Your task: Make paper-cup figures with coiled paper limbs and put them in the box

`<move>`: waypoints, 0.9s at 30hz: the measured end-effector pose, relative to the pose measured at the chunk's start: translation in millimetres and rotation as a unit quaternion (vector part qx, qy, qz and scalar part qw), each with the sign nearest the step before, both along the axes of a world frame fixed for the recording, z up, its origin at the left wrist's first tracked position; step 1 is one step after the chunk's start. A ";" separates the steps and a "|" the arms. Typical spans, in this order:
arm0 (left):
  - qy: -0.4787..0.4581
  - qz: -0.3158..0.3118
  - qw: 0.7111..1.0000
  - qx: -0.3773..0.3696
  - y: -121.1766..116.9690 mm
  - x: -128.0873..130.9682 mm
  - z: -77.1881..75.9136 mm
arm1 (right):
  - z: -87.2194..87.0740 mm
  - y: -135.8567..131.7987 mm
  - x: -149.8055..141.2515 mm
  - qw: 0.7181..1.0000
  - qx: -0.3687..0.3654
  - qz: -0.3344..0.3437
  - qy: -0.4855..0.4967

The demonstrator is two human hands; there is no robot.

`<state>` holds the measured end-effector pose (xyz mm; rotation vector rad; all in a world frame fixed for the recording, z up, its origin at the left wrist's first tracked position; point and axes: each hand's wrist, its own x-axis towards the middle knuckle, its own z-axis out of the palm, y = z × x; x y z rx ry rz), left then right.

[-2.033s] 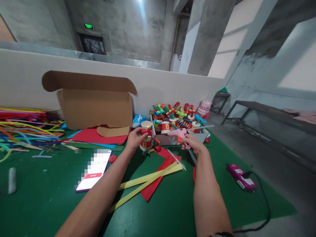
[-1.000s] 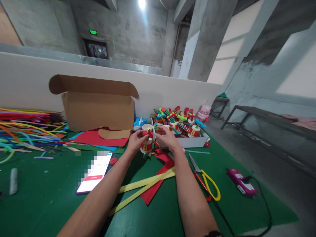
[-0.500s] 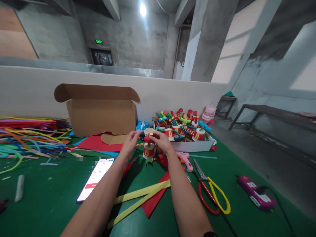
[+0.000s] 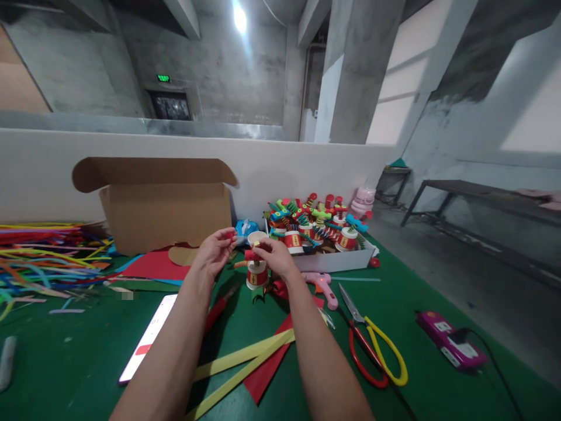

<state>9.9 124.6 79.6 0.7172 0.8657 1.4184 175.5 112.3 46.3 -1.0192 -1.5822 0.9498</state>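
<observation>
A small figure made from a red-and-white paper cup (image 4: 256, 275) stands upright on the green table, with a coiled paper arm at its left and green paper at its base. My right hand (image 4: 275, 256) is closed at the top of this figure, its thumb and fingers pinching near the red head part and a small yellowish piece. Behind the fingers shows the rim of a white paper cup (image 4: 258, 237). Left of the figure and apart from it, my left hand (image 4: 215, 252) is held up with thumb and fingertips pinched together; whatever they hold is too small to make out.
A white box (image 4: 337, 261) of similar cup figures stands behind right. A pink glue gun (image 4: 323, 286), large scissors (image 4: 372, 336) and a purple power strip (image 4: 451, 342) lie rightward. Yellow strips (image 4: 241, 356), a phone (image 4: 146, 342), a cardboard box (image 4: 169, 213) and coloured strips (image 4: 48, 251) are also there.
My left hand has drawn away from the figure to the left. My right hand stays at its top. The view has turned slightly to the right.
</observation>
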 end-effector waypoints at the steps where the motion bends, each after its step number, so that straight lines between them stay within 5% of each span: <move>1: 0.015 0.012 1.000 0.010 -1.3 2.1 1.1 | 0.1 0.1 0.1 1.000 0.001 0.001 0.000; 15: 0.260 0.054 0.946 0.186 -4.3 8.0 0.5 | 7.8 -5.2 -1.6 0.999 0.022 -0.016 -0.024; 20: 0.286 0.087 0.932 0.206 -7.1 10.3 3.1 | 6.1 -3.9 -2.5 0.998 0.033 -0.031 -0.038; 27: 0.271 0.046 0.942 0.194 -6.2 6.7 2.8 | 6.8 -3.4 -3.3 0.998 0.022 -0.039 -0.048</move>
